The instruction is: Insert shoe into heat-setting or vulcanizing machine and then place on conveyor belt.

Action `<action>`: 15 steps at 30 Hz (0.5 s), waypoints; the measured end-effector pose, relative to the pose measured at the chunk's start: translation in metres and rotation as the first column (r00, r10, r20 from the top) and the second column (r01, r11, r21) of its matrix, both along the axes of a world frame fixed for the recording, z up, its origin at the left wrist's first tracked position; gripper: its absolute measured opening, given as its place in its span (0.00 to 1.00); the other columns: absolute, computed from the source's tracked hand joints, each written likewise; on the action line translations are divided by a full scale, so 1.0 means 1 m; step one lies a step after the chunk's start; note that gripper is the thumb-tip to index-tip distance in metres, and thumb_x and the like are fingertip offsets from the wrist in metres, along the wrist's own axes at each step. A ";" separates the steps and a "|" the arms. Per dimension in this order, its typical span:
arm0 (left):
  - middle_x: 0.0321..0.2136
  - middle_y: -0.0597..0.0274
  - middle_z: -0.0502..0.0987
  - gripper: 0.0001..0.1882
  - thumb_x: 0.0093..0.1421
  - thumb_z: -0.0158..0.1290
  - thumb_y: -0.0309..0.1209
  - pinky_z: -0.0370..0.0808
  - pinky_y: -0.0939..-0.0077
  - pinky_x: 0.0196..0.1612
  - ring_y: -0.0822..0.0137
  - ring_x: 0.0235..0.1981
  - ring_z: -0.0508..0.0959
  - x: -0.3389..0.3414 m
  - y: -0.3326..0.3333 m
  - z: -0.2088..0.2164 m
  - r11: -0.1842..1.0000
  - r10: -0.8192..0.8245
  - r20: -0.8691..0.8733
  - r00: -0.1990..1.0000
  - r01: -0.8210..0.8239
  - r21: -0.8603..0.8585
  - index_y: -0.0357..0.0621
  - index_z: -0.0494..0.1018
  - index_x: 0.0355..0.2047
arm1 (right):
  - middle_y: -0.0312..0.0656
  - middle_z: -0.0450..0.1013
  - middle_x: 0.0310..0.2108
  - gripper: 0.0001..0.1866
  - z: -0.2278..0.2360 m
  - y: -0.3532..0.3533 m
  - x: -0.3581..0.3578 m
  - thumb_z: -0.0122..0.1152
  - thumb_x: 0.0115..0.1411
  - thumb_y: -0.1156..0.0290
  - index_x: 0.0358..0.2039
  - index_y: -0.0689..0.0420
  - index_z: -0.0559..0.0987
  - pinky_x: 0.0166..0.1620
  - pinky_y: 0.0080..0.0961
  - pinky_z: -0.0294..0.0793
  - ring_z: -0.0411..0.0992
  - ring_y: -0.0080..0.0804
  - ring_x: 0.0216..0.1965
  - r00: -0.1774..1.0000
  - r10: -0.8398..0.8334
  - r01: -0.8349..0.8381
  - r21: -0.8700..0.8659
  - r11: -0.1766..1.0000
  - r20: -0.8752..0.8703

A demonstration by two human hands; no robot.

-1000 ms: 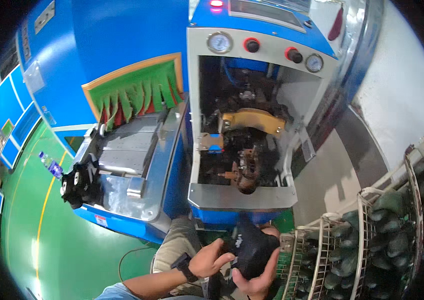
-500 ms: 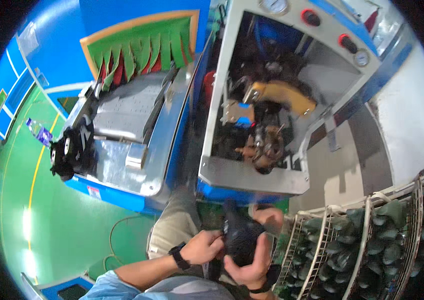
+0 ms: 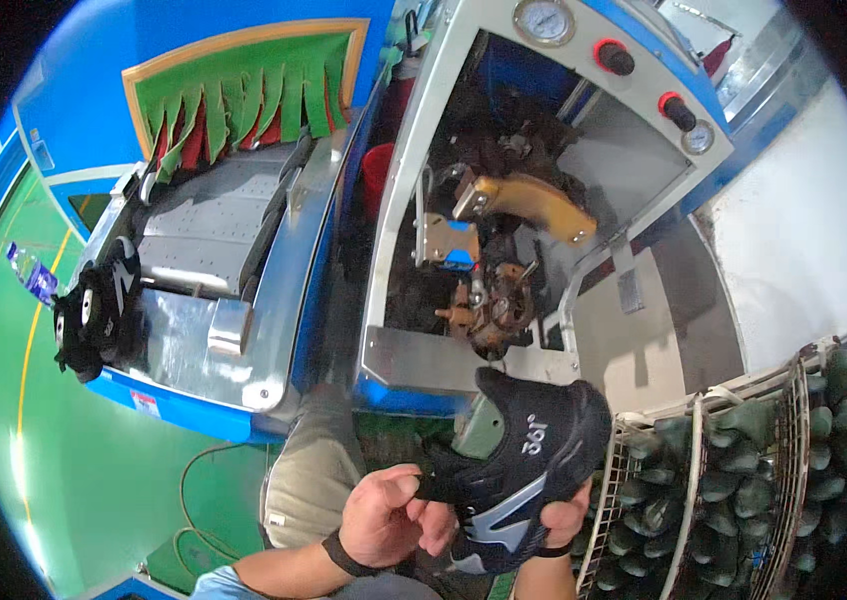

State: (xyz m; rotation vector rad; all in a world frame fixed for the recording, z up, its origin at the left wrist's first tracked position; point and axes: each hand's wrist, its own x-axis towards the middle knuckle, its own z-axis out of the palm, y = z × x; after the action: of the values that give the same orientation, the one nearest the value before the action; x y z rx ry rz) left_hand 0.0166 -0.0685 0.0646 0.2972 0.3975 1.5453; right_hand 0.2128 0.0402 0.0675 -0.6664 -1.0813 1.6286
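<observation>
A black shoe upper with grey-blue side panels and a green last inside is held in front of me, low in the picture. My left hand pinches its rear edge with curled fingers. My right hand cups it from underneath, mostly hidden by the shoe. Just above the shoe is the open bay of a blue and white machine, with a yellow arm and a rusty brown clamp head.
A metal conveyor runs to the left under a red and green fringed curtain, with black shoes at its near end. Wire racks of green lasts stand at the right. Green floor lies at lower left.
The view has tilted and drawn closer to the machine. The shoe has risen toward the machine's bay and turned, still held by both hands.
</observation>
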 end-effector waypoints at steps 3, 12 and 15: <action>0.13 0.61 0.63 0.15 0.66 0.42 0.45 0.64 0.67 0.19 0.61 0.13 0.65 -0.025 0.018 0.008 0.991 0.126 0.626 0.770 -0.068 -0.116 0.54 0.67 0.25 | 0.50 0.69 0.57 0.50 -0.043 0.032 0.066 0.75 0.39 0.63 0.63 0.65 0.65 0.61 0.38 0.66 0.69 0.44 0.57 0.991 -0.107 0.099 -0.098 0.990 -0.084; 0.31 0.57 0.80 0.13 0.69 0.43 0.33 0.76 0.75 0.40 0.68 0.34 0.80 -0.020 0.054 -0.037 0.936 -0.350 -0.290 0.891 0.315 -0.160 0.34 0.70 0.39 | 0.54 0.61 0.64 0.51 0.149 0.079 -0.037 0.69 0.50 0.71 0.68 0.73 0.51 0.65 0.29 0.59 0.64 0.36 0.61 0.835 -0.166 -0.119 0.467 0.876 0.524; 0.31 0.65 0.80 0.14 0.68 0.46 0.36 0.74 0.77 0.39 0.73 0.32 0.77 -0.006 0.051 -0.065 0.944 -0.331 -0.582 0.743 0.251 -0.217 0.39 0.74 0.34 | 0.52 0.61 0.64 0.46 0.176 0.111 -0.060 0.66 0.53 0.79 0.68 0.73 0.51 0.66 0.29 0.58 0.64 0.35 0.62 0.797 -0.043 -0.241 0.382 0.892 0.603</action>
State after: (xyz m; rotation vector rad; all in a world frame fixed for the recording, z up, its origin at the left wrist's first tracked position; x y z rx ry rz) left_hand 0.0102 -0.0174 -0.0002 0.7380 0.9130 1.0735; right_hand 0.1532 0.1508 0.2440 -0.8459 -1.9177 1.1933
